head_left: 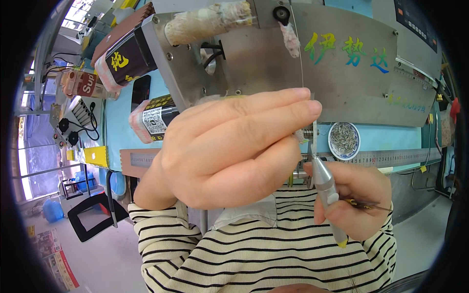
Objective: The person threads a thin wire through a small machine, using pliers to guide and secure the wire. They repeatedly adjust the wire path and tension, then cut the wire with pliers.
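My left hand (pixel 234 146) is raised in the middle, its back toward me. Its fingers are pressed together and point right, and the thumb is hidden. A fine thread (pixel 299 46) comes down from a black guide wheel (pixel 281 13) to the fingertips; whether they pinch it cannot be seen. My right hand (pixel 359 195) grips a silver pen-shaped tool (pixel 324 179) with a button on its side. From the tool's tip a thin flat strip (pixel 314 124) rises past the left fingertips. A slim dark pointed tool with yellow marks (pixel 364 203) is tucked between the right fingers.
A metal machine plate (pixel 337 95) stands ahead, carrying a wrapped roller (pixel 210 22). A steel ruler (pixel 400 157) runs along the front of the blue table. Beside it is a white bowl of small metal pieces (pixel 344 140). Black boxes (pixel 129 58) and a phone (pixel 141 92) lie left.
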Available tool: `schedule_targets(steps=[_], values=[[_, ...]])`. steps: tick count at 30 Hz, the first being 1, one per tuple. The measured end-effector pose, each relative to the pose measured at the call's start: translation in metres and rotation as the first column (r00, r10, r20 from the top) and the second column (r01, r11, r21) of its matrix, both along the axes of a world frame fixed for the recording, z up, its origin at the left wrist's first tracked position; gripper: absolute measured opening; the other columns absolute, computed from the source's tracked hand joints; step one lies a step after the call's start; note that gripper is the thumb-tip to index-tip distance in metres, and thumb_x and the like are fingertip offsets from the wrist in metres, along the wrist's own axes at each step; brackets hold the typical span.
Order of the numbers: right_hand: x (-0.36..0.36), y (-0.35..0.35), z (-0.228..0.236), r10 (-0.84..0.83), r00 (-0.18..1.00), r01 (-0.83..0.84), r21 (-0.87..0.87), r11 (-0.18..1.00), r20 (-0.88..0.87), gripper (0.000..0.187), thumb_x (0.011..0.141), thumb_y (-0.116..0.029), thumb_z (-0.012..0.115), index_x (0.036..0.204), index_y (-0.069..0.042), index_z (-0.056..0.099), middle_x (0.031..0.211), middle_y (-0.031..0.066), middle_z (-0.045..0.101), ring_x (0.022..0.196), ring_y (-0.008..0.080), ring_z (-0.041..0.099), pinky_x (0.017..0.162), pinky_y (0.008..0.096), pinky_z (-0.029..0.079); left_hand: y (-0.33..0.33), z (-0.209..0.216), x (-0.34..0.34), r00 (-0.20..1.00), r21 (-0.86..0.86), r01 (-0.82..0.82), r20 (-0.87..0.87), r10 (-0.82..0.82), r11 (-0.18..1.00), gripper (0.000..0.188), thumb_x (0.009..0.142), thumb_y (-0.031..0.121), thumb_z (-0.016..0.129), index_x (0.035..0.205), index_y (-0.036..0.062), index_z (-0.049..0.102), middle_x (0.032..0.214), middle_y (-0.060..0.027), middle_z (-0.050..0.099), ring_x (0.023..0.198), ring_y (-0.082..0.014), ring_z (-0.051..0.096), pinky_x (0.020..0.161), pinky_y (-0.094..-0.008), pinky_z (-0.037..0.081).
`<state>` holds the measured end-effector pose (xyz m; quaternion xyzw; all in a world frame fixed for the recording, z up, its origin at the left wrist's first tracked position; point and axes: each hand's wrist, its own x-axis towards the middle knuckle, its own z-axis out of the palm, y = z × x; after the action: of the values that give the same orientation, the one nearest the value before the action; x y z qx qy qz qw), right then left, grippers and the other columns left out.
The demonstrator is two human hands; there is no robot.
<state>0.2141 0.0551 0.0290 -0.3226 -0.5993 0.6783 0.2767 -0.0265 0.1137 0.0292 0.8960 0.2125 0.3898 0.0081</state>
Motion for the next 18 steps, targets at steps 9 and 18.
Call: schedule_targets(steps=[9,18], values=[[-0.002,0.008,-0.007,0.125,0.992,-0.124,0.143,0.982,0.005,0.053,0.094,-0.013,0.05,0.137,0.014,0.034,0.077,0.0095,0.066,0.069,0.0099,0.063,0.06,0.02,0.047,0.001,-0.001,0.0,1.0,0.015,0.014,0.002,-0.014,1.0,0.026,0.065,0.005,0.071,0.085,0.0034,0.054,0.104,-0.02,0.068,0.093,-0.0352,0.069,0.068,-0.0342,0.058],[-0.001,0.007,-0.012,0.116,0.993,-0.11,0.169,0.979,-0.026,0.053,0.093,-0.011,0.049,0.136,0.015,0.035,0.076,0.0099,0.066,0.066,0.0096,0.062,0.058,0.0197,0.047,0.002,-0.001,0.0,0.999,0.014,0.036,0.017,-0.037,0.999,0.025,0.067,0.007,0.071,0.084,0.0013,0.054,0.102,-0.0229,0.068,0.092,-0.0368,0.069,0.07,-0.0351,0.058]])
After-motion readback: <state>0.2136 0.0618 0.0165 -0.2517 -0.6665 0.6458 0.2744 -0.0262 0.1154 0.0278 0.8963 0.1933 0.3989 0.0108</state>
